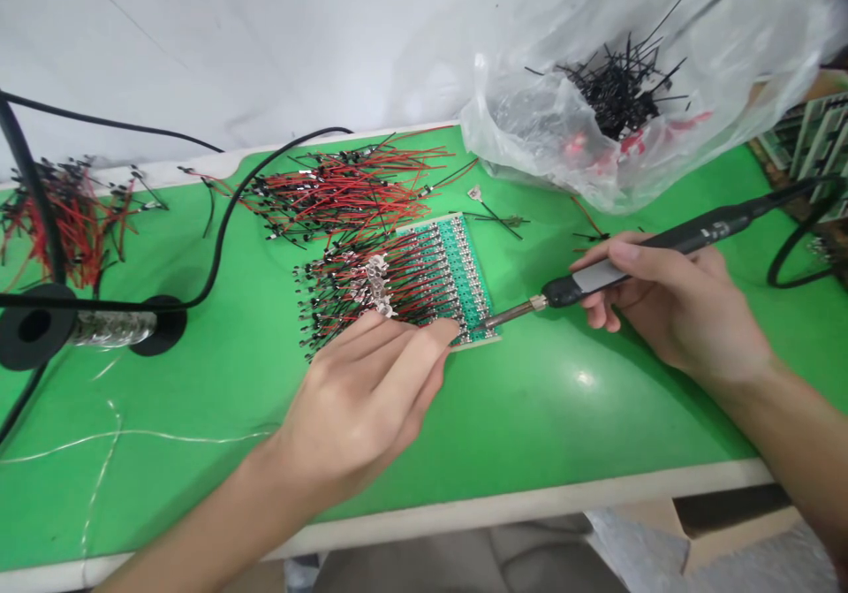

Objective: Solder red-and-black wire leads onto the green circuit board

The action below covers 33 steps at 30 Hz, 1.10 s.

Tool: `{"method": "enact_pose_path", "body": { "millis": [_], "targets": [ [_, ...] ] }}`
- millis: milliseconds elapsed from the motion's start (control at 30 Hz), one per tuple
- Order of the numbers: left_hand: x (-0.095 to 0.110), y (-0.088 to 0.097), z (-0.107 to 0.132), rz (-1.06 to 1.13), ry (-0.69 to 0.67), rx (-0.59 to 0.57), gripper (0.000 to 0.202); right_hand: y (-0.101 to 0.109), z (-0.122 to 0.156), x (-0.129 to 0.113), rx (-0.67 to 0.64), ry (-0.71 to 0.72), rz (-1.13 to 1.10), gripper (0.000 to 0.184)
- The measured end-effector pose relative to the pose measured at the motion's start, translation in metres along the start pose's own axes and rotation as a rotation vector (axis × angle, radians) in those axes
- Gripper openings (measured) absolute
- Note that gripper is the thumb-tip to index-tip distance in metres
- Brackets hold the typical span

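Note:
My right hand (689,310) grips a soldering iron (596,275) like a pen. Its metal tip reaches the near right corner of a green circuit board (472,266). Rows of red and black wires (424,279) run left from the board, with small black parts at their far ends. My left hand (377,390) is pinched closed over the board's near edge, its fingertips close to the iron's tip. Whatever lies between those fingertips is too small and covered to make out. Shiny metal pieces (377,284) rest on the wires just beyond my left knuckles.
More red and black wires (344,186) lie behind the board, with another heap (56,213) at far left. A solder spool (112,328) trails thin strands over the green mat (530,425). Black cables cross the left side. A plastic bag (530,125) holds black pieces; boards (814,142) stand right.

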<state>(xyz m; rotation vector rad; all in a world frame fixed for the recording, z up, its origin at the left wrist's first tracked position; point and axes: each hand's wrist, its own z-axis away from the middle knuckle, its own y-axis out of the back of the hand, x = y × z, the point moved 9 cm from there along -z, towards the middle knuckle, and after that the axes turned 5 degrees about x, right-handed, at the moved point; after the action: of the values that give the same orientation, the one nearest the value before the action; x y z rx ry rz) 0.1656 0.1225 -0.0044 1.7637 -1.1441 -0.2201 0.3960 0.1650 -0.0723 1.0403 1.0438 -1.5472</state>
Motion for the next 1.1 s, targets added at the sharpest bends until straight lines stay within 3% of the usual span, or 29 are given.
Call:
{"method": "enact_pose_path", "body": {
  "millis": [1100],
  "targets": [
    [-0.0002,0.0,0.0053,0.03,-0.02,0.016,0.029,0.0076,0.0019,-0.0088,0.033,0.054,-0.005,0.019]
  ]
}}
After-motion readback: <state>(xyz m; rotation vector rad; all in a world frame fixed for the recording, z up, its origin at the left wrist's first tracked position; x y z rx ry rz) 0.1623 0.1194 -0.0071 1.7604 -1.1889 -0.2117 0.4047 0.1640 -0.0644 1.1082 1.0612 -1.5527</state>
